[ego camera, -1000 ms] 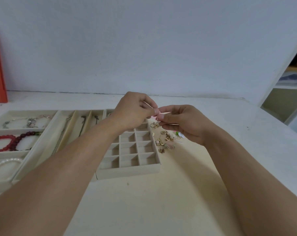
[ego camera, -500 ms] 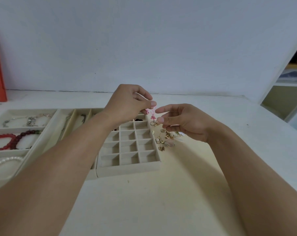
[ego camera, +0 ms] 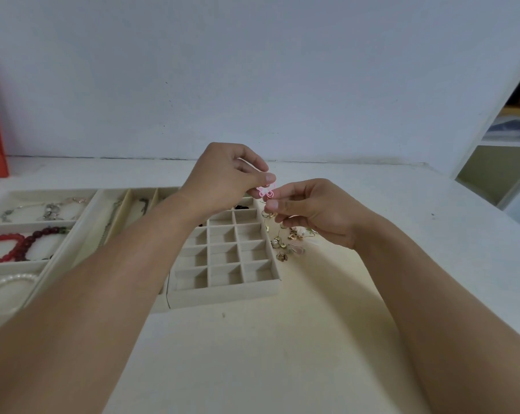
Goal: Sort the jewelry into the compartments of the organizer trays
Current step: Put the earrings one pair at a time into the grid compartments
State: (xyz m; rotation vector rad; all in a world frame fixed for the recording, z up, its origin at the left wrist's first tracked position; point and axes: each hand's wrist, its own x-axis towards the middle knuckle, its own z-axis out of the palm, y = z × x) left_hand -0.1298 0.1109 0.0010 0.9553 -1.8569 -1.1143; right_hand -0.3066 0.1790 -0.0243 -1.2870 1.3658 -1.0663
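Currently mid-sort: both hands pinch pink earring (ego camera: 266, 191), left hand (ego camera: 223, 177) on top, right hand (ego camera: 309, 209) at bottom, held above grid tray (ego camera: 223, 289) far corner. Next: free it, drop into empty compartment. Loose pile (ego camera: 288, 239) waits on counter (ego camera: 282, 354).

The white tabletop (ego camera: 282, 354) is carrying three beige organizer trays (ego camera: 223, 294) side by side, loose earrings (ego camera: 288, 240) lying just beside the rightmost.
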